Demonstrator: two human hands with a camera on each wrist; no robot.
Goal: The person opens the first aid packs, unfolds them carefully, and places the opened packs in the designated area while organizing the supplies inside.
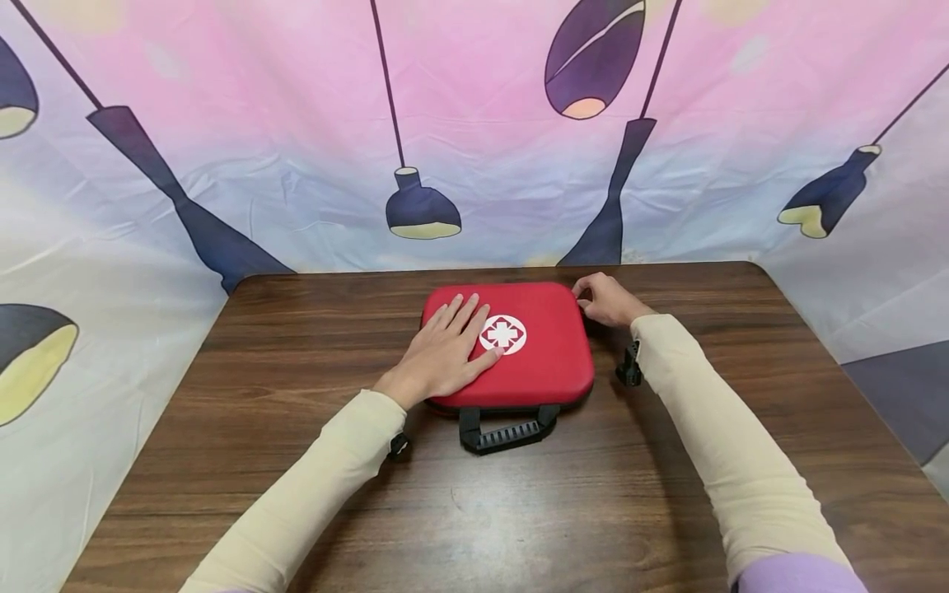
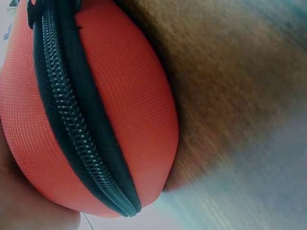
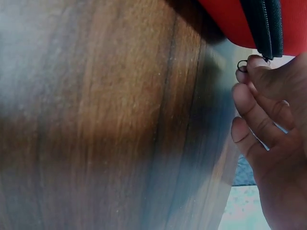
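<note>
A red first-aid case (image 1: pixel 544 362) with a white cross emblem lies flat on the table, its black carry handle (image 1: pixel 507 435) toward the person. My left hand (image 1: pixel 448 350) rests on the left part of the lid with fingers spread straight. At the case's far right corner, my right hand (image 1: pixel 604 298) pinches a zipper pull (image 3: pixel 242 65) between thumb and forefinger; its other fingers are loosely bent. In the left wrist view, the black zipper (image 2: pixel 79 124) runs closed along the side of the case. The right wrist view shows the zipper's end (image 3: pixel 268 43) right at the fingertips.
The brown wood-grain table (image 1: pixel 311 329) has its back edge just behind the case. A patterned cloth (image 1: pixel 311 198) with printed hanging lamps hangs behind the table and along its sides. Small black devices (image 1: pixel 630 365) are strapped at the wrists.
</note>
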